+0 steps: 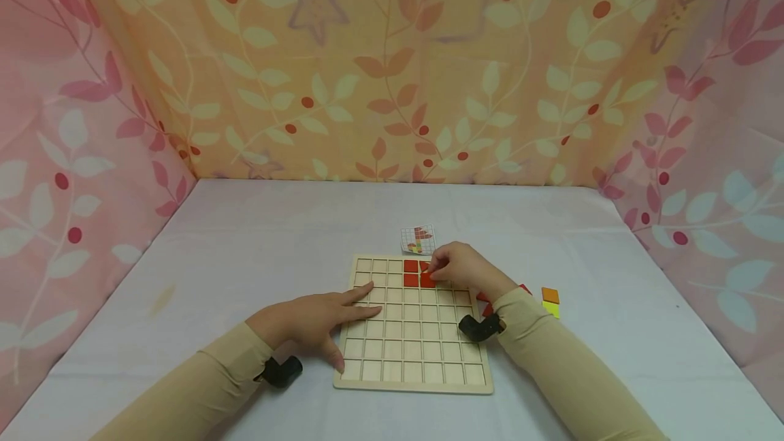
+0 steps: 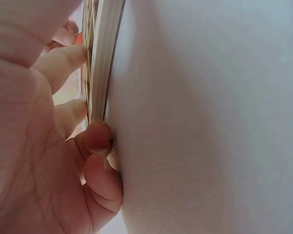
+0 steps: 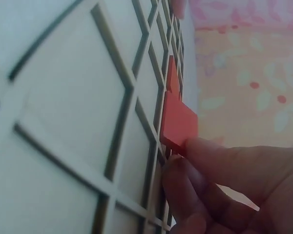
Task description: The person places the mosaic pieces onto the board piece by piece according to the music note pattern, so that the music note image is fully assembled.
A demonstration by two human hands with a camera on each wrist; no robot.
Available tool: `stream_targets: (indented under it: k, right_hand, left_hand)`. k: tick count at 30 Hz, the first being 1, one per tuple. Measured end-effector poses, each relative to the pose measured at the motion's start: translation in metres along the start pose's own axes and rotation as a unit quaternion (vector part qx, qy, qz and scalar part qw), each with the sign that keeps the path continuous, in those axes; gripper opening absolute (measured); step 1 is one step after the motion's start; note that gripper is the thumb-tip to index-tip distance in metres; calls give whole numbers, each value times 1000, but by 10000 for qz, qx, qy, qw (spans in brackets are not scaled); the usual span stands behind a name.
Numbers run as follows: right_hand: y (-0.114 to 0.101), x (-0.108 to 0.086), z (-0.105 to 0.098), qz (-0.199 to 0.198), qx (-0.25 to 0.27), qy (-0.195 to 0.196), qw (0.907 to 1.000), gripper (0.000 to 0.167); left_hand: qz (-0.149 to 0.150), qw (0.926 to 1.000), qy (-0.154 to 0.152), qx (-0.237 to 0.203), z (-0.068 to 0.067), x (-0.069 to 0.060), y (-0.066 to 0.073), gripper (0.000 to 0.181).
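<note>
A wooden grid board [image 1: 422, 332] lies on the white table, with red square tiles [image 1: 411, 280] in cells of its top rows. My right hand [image 1: 465, 267] is over the top part of the board, and in the right wrist view its thumb and finger pinch a red tile [image 3: 178, 122] tilted against the grid. My left hand [image 1: 315, 318] rests spread on the board's left side; in the left wrist view some fingers [image 2: 71, 58] touch the board's top and others are curled beside its edge [image 2: 105, 58].
A small printed card [image 1: 418, 239] with a coloured grid pattern lies just beyond the board. Right of the board, partly behind the right forearm, are red pieces [image 1: 484, 297], an orange tile [image 1: 550, 295] and a yellow tile [image 1: 552, 308]. Patterned curtains surround the table.
</note>
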State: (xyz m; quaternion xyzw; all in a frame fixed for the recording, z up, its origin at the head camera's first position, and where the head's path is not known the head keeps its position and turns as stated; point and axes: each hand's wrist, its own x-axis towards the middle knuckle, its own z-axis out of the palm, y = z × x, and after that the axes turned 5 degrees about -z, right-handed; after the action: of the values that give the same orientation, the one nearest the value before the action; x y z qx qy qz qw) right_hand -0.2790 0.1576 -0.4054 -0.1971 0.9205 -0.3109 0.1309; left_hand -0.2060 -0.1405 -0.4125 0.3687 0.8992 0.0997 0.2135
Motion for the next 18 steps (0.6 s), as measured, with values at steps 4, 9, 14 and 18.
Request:
stream_targets:
  k: [4,9,14,18]
  right_hand:
    - [1,-1,0,34,-75,11,10000,8]
    - [2,-4,-1,58,-84,-80,9999,7]
    - [3,-7,-3,53,-85,-260,9996,9]
    - [6,-10,-6,-125,-195,-359,9991,11]
  left_hand:
    - [-21,10000,-18,-1,0,0,0,99]
    - [21,10000,-26,13,0,1,1,98]
    - [29,10000,-1,27,0,1,0,98]
    - [46,10000,9,11,0,0,-1,99]
